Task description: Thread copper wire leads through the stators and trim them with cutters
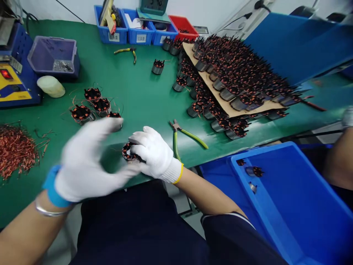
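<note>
My right hand [154,152], in a white knitted glove, has its fingers closed around a copper-wound motor stator [127,151] near the table's front edge. To its left, my gloved left hand [85,162] is smeared by motion; thumb and fingers are wide apart with nothing between them. Its thumb reaches close to the right hand, and whether they touch I cannot tell. Just beyond the left fingertips stands a small group of stators [102,105] with loose wire ends. Green-handled cutting pliers [190,137] lie open to the right of my right hand.
Stacked stators [234,70] on cardboard fill the right side. A copper wire scrap pile [16,151] lies left, below a purple bin [55,55] and blue machine [16,73]. More pliers [125,50] lie near blue boxes [113,35]. A blue tray [309,206] and another person's arm [340,158] are right.
</note>
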`<state>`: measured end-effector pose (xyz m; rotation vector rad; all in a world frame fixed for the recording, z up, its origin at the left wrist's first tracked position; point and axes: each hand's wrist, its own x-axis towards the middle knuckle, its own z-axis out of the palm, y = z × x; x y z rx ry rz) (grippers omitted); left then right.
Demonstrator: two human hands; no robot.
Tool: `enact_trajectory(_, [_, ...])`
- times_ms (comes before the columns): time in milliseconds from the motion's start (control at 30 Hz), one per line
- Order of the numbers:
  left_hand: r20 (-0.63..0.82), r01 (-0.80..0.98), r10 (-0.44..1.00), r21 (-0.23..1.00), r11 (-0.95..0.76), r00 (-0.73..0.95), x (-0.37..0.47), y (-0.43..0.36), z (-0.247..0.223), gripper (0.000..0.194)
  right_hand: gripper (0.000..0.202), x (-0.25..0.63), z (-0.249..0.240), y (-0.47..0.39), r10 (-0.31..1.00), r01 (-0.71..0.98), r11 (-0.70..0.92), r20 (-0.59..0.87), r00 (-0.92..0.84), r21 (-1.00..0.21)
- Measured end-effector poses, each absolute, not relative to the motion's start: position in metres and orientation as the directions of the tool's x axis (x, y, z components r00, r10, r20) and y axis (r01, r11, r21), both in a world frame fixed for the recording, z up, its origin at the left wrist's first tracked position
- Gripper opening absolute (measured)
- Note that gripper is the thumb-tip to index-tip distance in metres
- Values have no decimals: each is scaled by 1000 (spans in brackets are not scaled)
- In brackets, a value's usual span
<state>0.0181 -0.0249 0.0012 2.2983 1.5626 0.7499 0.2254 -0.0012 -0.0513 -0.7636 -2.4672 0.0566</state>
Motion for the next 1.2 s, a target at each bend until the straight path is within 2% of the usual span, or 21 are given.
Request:
enact_trajectory(33, [318,750,854,414,-515,411,30,-27,-6,85,38,227,-50,-2,536,511,837,482,-693,-197])
enact_trajectory(67, [324,745,825,363,-560,463,40,-28,-13,89,43,229,-48,-2,542,516,834,467,-699,-196])
enact_trajectory(200, [59,860,913,315,-401,404,46,-20,-26,79,43,242,-38,-8,601,598,786,423,-678,-158])
enact_trajectory(333, [-32,893,927,285,-349,373,33,-16,-17,80,25,243,-36,-8,660,661,734,393,-640,-155])
enact_trajectory(467, [-71,884,910,280,-375,409,24,-17,-9,77,24,251,-34,3,719,703,689,288,-632,-176])
enact_trajectory(567, [-41,893,912,226,-390,409,18,-16,-6,75,17,279,-28,8,766,779,613,341,-544,-135])
enact_trajectory(633, [69,879,895,168,-446,441,17,-17,-5,70,14,299,-26,6,776,802,582,387,-497,-136])
enact_trajectory(667, [145,864,875,147,-481,462,18,-18,-4,67,20,307,-25,3,788,813,563,392,-474,-149])
enact_trajectory(733, [275,841,837,139,-522,474,22,-21,-4,60,52,316,-27,-5,843,866,475,363,-397,-155])
enact_trajectory(800, [292,858,856,170,-485,426,28,-23,-7,52,89,318,-32,-13,921,944,314,275,-276,-102])
enact_trajectory(833, [252,876,884,186,-445,395,30,-23,-9,47,99,317,-35,-17,950,969,240,219,-223,-56])
enact_trajectory(900, [136,907,929,205,-367,345,34,-22,-14,39,98,317,-39,-24,979,987,158,126,-158,14])
enact_trajectory(967, [55,919,944,215,-330,326,35,-18,-18,34,89,319,-38,-28,984,986,164,71,-164,12])
enact_trajectory(1100, [77,929,955,222,-297,287,37,-13,-22,29,73,331,-26,-33,976,974,218,-14,-219,-54])
enact_trajectory(1200, [104,932,955,209,-295,278,39,-13,-23,25,73,333,-15,-30,974,977,213,-77,-214,-26])
